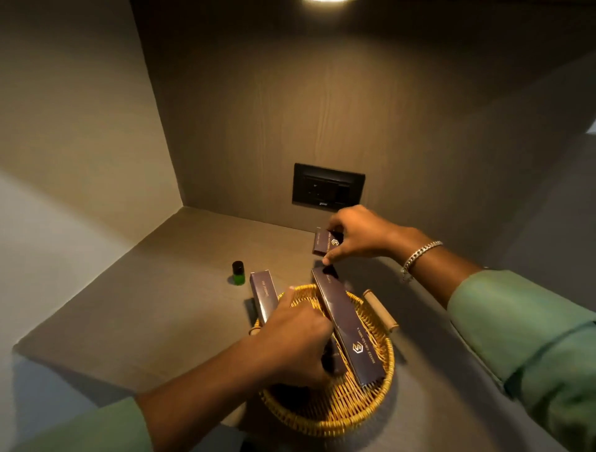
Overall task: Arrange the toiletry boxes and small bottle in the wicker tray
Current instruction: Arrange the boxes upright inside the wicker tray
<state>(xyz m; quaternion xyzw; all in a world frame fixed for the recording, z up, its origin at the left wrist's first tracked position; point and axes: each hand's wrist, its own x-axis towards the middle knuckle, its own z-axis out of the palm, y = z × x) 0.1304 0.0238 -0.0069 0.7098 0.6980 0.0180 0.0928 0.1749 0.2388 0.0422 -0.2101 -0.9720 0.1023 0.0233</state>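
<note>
Left hand [292,342]: fingers closed on a dark box inside the wicker tray [338,403].
Right hand [361,235]: fingers pinched a small box [324,243] at one o'clock.
Green bottle [238,273]: on the worktop [145,306] at eleven o'clock.

Dim warm light from one ceiling lamp [323,1] overhead; wide-angle edges bend.

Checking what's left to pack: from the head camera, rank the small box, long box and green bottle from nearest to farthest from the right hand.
1. Small box, held in the right hand.
2. Long box, just below, leaning in the wicker tray.
3. Green bottle, far left on the counter.
</note>
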